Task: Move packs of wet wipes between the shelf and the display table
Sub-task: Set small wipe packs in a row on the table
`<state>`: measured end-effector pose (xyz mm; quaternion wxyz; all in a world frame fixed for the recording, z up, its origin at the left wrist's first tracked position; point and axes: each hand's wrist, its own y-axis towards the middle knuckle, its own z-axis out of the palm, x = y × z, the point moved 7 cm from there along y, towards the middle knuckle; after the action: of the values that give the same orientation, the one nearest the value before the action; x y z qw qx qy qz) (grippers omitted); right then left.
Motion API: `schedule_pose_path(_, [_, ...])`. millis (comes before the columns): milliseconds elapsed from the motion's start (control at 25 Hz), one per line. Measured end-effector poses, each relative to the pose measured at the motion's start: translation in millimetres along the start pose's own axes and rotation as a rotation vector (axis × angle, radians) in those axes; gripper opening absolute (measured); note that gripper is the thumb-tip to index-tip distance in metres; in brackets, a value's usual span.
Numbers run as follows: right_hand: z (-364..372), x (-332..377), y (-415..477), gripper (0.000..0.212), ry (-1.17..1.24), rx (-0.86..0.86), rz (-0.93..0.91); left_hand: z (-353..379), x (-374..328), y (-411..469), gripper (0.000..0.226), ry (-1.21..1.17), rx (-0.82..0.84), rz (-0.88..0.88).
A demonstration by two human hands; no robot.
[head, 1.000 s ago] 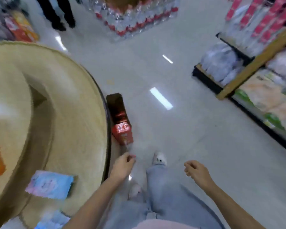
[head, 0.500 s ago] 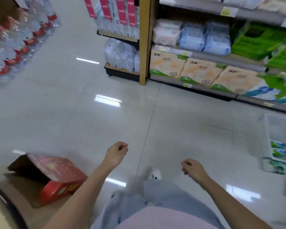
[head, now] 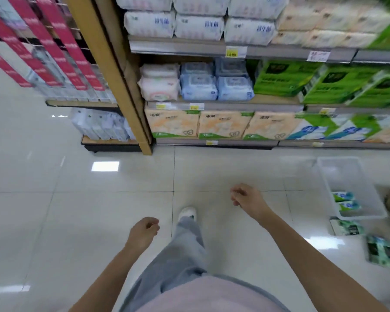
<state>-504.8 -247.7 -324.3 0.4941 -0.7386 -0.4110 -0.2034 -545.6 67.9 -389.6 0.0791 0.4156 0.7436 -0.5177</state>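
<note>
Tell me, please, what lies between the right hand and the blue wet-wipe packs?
In the head view: bare floor tiles ahead of the right hand, then orange tissue packs on the bottom shelf, below the blue wet-wipe packs.

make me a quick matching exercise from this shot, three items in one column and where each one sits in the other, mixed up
Column A
1 blue wet wipe packs
2 orange tissue packs
3 clear plastic bin

Column B
a on the floor, at the right
b on the lowest shelf
c on the second shelf, beside the pink packs

Pairs: 1-c, 2-b, 3-a
</note>
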Motion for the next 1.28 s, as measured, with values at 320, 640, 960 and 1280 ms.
schedule_pose_path(320, [-98,17,82,0.017,0.133,-0.194,0.165,-14,-260,102,0.014,0.034,0.088,0.317])
schedule_pose_path(640, [-207,110,190,0.021,0.195,-0.236,-0.09,2,-488,116,0.024,-0.098,0.051,0.663])
schedule_pose_path(960, [-362,332,239,0.031,0.193,-0.355,-0.683,-50,-698,55,0.015,-0.329,-0.185,1.106])
schedule_pose_path(1280, [-415,463,253,0.017,0.454,-0.427,-0.921,-121,-867,93,0.056,-0.122,-0.62,1.053])
